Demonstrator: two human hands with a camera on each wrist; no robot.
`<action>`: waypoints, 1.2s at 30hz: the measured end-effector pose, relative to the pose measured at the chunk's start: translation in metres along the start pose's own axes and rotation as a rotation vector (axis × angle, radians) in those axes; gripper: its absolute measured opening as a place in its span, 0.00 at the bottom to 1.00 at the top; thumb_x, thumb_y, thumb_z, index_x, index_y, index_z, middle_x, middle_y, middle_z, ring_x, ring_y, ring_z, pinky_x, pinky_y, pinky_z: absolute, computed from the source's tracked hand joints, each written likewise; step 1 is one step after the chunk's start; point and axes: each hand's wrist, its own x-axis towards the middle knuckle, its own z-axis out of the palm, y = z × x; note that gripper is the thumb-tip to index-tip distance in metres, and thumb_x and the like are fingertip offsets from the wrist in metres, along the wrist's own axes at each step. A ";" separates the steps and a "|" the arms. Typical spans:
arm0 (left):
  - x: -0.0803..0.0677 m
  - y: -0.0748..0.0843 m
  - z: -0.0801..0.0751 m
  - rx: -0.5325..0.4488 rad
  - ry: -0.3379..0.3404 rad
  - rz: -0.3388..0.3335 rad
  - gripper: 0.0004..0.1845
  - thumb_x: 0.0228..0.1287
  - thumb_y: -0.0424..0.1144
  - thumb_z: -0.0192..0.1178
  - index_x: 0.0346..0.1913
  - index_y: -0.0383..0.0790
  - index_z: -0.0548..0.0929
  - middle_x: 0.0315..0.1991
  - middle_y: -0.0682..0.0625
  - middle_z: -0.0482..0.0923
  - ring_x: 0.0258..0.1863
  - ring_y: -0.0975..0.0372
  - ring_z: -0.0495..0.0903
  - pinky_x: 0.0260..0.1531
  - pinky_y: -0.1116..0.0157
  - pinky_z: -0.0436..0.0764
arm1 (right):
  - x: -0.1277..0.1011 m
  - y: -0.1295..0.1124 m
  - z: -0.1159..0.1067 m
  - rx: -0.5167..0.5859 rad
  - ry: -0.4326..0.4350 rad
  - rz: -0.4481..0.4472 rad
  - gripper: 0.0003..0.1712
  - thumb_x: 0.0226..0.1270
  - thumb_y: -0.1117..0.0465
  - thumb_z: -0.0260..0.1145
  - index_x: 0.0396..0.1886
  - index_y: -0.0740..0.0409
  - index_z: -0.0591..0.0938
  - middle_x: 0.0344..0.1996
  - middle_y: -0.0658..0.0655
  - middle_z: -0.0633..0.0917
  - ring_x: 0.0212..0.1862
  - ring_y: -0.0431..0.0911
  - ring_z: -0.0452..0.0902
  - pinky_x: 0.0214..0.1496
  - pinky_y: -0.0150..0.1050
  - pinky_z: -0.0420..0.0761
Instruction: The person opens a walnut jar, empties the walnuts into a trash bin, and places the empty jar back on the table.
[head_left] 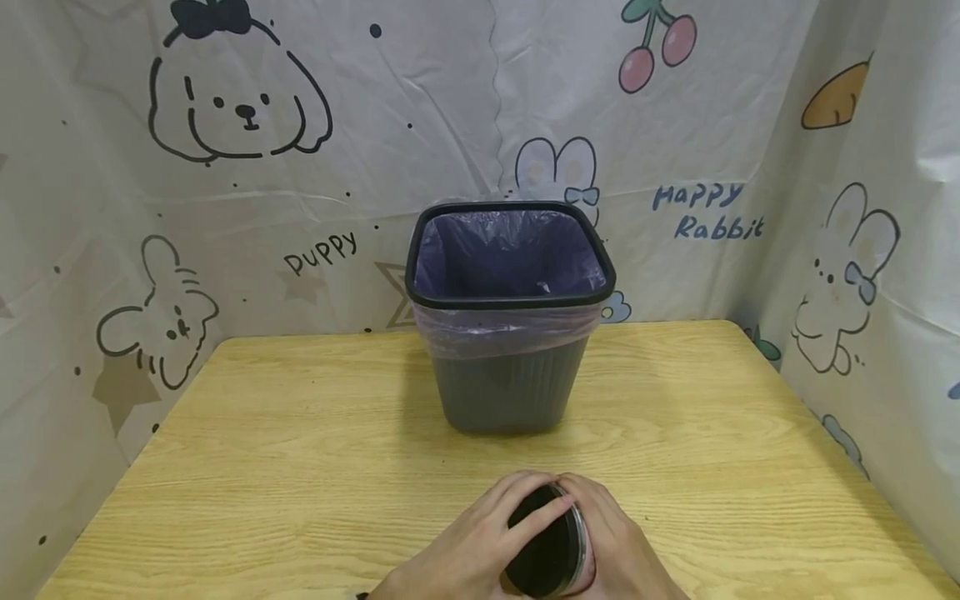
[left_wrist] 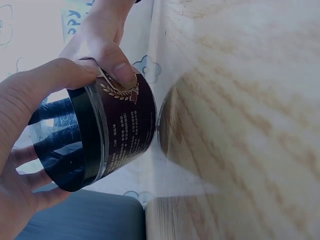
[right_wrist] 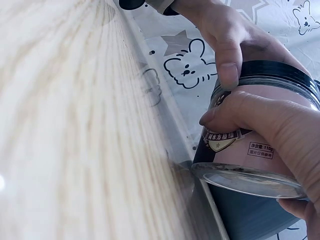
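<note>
Low in the middle of the head view, both hands hold a round clear jar point(right_wrist: 265, 120) that is tilted over on its side edge. Its label is pink and dark brown with printed text, and a black lid point(left_wrist: 62, 142) covers one end. My left hand point(head_left: 472, 537) grips the lid, thumb on one side and fingers round the other. The right hand point(head_left: 622, 537) wraps the jar's body, its thumb pressing on the label point(left_wrist: 130, 130). What the jar contains is hidden. Its base is close to the table, and I cannot tell whether they touch.
Beyond the hands, a dark grey trash bin point(head_left: 510, 387) with a purple liner bag point(head_left: 517, 329) stands upright on the wooden table point(head_left: 285, 450). A pale cloth point(head_left: 420, 92) with cartoon drawings hangs behind and along both sides.
</note>
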 end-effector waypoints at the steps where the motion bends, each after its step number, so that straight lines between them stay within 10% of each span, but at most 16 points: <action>1: 0.000 0.000 0.000 0.001 0.003 0.001 0.54 0.50 0.64 0.68 0.76 0.46 0.55 0.70 0.47 0.56 0.67 0.59 0.60 0.64 0.62 0.66 | 0.000 0.000 0.000 0.002 -0.001 0.001 0.64 0.36 0.32 0.78 0.68 0.63 0.66 0.60 0.59 0.74 0.58 0.52 0.72 0.48 0.52 0.81; 36: 0.000 0.002 -0.001 -0.018 0.019 0.002 0.54 0.49 0.63 0.69 0.75 0.46 0.56 0.70 0.47 0.56 0.68 0.59 0.60 0.64 0.59 0.66 | 0.000 0.001 -0.001 0.015 -0.011 0.007 0.64 0.36 0.32 0.78 0.68 0.64 0.66 0.60 0.60 0.74 0.59 0.51 0.72 0.48 0.51 0.81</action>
